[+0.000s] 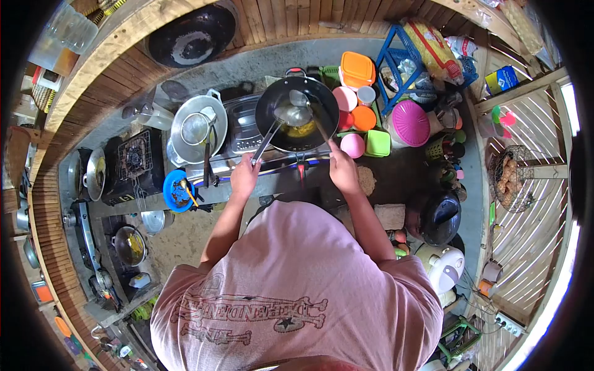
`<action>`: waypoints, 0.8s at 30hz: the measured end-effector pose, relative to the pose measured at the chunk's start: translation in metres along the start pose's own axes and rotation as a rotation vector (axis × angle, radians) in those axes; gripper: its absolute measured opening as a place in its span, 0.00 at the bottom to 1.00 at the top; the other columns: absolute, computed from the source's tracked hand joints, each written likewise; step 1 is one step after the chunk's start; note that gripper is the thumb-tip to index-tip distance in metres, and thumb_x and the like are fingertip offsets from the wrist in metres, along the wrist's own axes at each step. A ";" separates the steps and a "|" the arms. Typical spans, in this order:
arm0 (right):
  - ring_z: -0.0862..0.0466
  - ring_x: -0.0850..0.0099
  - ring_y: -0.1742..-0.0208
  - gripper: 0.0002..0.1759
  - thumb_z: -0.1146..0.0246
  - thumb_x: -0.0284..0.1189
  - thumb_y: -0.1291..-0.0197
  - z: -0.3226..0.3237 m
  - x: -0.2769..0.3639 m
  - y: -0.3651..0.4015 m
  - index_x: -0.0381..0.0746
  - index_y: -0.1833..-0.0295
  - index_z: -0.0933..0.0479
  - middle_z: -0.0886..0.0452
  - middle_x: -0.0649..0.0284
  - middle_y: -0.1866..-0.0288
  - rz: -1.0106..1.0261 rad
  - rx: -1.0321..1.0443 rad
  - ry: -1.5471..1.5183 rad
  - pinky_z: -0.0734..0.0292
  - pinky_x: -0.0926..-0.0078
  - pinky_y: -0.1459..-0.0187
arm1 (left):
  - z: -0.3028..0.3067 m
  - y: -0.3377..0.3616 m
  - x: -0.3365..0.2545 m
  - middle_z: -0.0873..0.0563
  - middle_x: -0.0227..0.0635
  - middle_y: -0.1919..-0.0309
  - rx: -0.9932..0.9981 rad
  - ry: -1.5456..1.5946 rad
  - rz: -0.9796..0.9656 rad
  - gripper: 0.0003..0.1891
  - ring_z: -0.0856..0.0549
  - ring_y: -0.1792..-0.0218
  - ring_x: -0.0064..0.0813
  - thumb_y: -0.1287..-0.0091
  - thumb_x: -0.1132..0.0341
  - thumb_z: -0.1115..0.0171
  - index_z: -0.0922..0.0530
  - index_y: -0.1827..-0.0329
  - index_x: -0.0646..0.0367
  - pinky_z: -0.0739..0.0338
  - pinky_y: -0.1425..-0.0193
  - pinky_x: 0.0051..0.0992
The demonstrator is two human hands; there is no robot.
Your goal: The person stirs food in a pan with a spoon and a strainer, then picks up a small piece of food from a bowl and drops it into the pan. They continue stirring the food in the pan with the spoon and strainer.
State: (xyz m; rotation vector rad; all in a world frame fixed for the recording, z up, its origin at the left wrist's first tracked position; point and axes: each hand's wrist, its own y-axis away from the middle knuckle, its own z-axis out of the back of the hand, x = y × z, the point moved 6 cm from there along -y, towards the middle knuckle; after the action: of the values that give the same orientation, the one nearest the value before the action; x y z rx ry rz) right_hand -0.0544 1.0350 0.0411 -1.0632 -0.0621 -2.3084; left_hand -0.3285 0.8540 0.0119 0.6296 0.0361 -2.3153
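Observation:
A black wok [272,89] stands on the stove in front of me, with some yellow food [303,131] low in its bowl. My left hand [245,176] is closed around the metal handle of a ladle [291,115], whose round head is over the middle of the wok. My right hand [341,166] grips the brownish handle of a cooking spatula [321,128] that reaches into the wok from the right. The two utensils meet or overlap there, so the spatula's head is hard to make out.
Left of the wok, a large metal pot [180,137] has a strainer [195,128] across it. A blue bowl [179,190] sits near the counter edge. Lidded containers [357,69] and a pink-covered tub [411,123] crowd the right. Another stove [133,162] stands farther left.

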 end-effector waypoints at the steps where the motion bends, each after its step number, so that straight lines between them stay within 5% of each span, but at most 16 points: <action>1: 0.16 0.46 0.55 0.29 0.43 0.25 0.31 -0.001 0.000 0.001 0.46 0.25 0.31 0.16 0.45 0.56 0.004 0.002 0.019 0.21 0.48 0.53 | 0.000 0.001 0.001 0.11 0.51 0.66 0.001 -0.001 0.000 0.19 0.11 0.62 0.55 0.28 0.51 0.37 0.24 0.45 0.55 0.19 0.57 0.51; 4: 0.17 0.44 0.48 0.25 0.45 0.24 0.29 0.006 0.008 0.002 0.42 0.27 0.29 0.17 0.41 0.50 0.004 -0.054 -0.118 0.22 0.52 0.46 | 0.001 0.003 -0.001 0.11 0.50 0.67 -0.023 -0.008 -0.024 0.19 0.11 0.62 0.54 0.28 0.51 0.37 0.24 0.45 0.55 0.19 0.58 0.50; 7: 0.16 0.45 0.54 0.28 0.43 0.24 0.32 -0.005 -0.002 0.001 0.46 0.26 0.30 0.16 0.44 0.54 -0.004 0.080 0.044 0.21 0.49 0.52 | 0.002 0.005 -0.002 0.12 0.49 0.68 -0.009 0.025 0.000 0.19 0.11 0.63 0.53 0.28 0.52 0.37 0.24 0.45 0.55 0.20 0.59 0.50; 10: 0.16 0.45 0.54 0.29 0.43 0.24 0.32 0.001 0.004 0.002 0.46 0.26 0.30 0.16 0.44 0.56 0.060 -0.060 -0.067 0.21 0.49 0.52 | 0.004 0.005 -0.004 0.12 0.48 0.69 -0.019 0.012 -0.022 0.18 0.11 0.63 0.53 0.28 0.52 0.37 0.24 0.46 0.55 0.20 0.59 0.50; 21: 0.17 0.45 0.54 0.27 0.44 0.26 0.28 0.010 0.010 -0.002 0.47 0.24 0.31 0.17 0.45 0.56 0.019 -0.058 -0.113 0.22 0.50 0.51 | 0.005 0.009 -0.005 0.12 0.48 0.68 -0.027 0.069 -0.018 0.19 0.11 0.64 0.52 0.27 0.52 0.38 0.24 0.46 0.57 0.20 0.59 0.48; 24: 0.18 0.45 0.41 0.24 0.47 0.24 0.27 0.005 0.007 -0.004 0.40 0.27 0.29 0.18 0.41 0.43 -0.086 0.117 -0.071 0.24 0.57 0.40 | 0.005 0.007 -0.006 0.11 0.48 0.68 -0.044 0.008 -0.051 0.19 0.11 0.64 0.52 0.27 0.52 0.38 0.24 0.45 0.57 0.20 0.59 0.48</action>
State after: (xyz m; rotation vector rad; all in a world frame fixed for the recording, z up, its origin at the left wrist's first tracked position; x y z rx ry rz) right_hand -0.0563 1.0359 0.0503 -1.1021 -0.2729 -2.3116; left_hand -0.3225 0.8514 0.0198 0.6223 0.1070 -2.3545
